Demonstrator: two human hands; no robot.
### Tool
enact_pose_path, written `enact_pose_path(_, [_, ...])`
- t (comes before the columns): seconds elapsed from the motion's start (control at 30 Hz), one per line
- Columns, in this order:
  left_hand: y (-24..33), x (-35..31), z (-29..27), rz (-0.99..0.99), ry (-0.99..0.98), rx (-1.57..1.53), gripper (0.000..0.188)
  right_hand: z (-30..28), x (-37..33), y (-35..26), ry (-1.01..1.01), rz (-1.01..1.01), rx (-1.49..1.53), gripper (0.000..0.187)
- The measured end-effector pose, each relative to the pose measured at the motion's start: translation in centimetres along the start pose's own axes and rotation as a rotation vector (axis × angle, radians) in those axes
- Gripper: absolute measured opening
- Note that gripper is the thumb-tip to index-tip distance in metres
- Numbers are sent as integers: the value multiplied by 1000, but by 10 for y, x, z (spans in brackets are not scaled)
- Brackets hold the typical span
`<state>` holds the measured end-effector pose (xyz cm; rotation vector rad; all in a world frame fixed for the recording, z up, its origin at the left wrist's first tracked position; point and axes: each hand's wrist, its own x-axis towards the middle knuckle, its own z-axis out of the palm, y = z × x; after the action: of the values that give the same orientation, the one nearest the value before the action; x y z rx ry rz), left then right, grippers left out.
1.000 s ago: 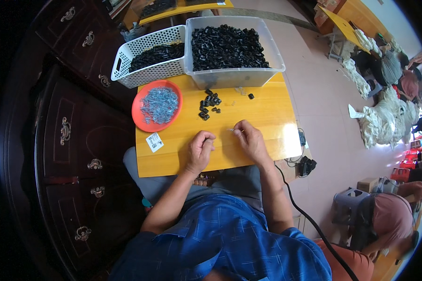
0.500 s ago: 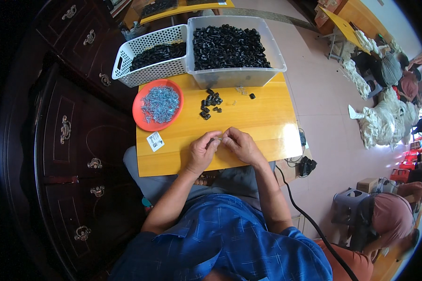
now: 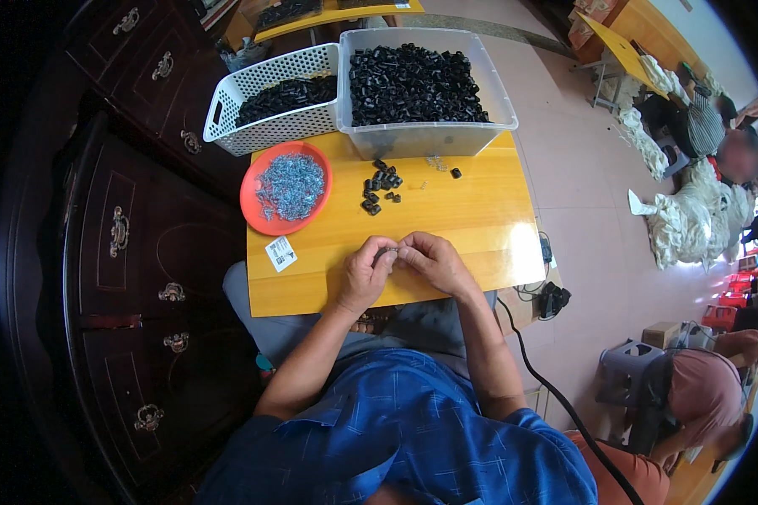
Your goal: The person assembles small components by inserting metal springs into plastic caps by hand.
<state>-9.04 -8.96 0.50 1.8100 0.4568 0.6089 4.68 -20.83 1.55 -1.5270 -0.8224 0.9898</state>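
Observation:
My left hand [image 3: 367, 271] and my right hand [image 3: 432, 263] meet over the near part of the yellow table [image 3: 312, 273]. Between the fingertips of my left hand is a small dark piece [image 3: 386, 252], mostly covered by the fingers. The right thumb and forefinger pinch at its right end; what they hold there is too small to make out. Farther up the table lies a loose group of small black plastic parts [image 3: 382, 183]. A few tiny metal springs [image 3: 435, 162] lie to their right, beside a single black part [image 3: 456, 173].
A red plate [image 3: 248, 200] of small silvery metal pieces stands at the left, with a white label [image 3: 280, 253] below it. Behind are a white perforated basket [image 3: 227, 130] and a clear bin [image 3: 497, 105] of black parts. Dark cabinets [image 3: 156, 252] flank the left; co-workers sit at the right.
My fingertips have shifted slightly at the small dark piece, and both hands stay together in nearly the same place. The whole view has moved a little.

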Motion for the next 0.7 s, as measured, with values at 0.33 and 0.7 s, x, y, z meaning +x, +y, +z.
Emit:
enact_pose_path(0.33, [0,0,-2,-49,-24,25,10,-4,-4,-20,73,-135,-287,16])
enact_pose_path(0.7, [-4,-2,-4,-58,-40,-99,11,3,-4,-20,115,-190,-323,17])
